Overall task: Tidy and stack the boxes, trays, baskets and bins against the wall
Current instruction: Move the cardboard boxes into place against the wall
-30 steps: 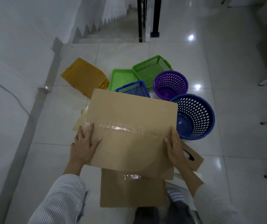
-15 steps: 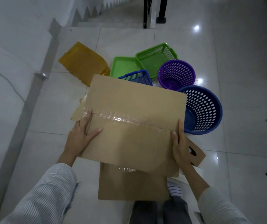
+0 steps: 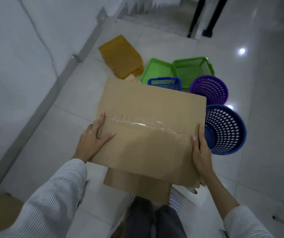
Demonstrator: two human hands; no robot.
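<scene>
Nearest, striped sleeves and dark trousers above glossy white floor tiles; left hand and right hand gripping opposite edges of a taped cardboard box, held over another cardboard piece. Just beyond, blue round basket, purple basket, small blue basket, green tray, green basket, amber bin. Farthest, grey wall left, stair steps, black posts.

You're looking down at a glossy white tile floor with bright light reflections. On your left stands a white wall with a thin cable running down it. Ahead, a staircase climbs away, and 2 black railing posts stand at its foot.
</scene>
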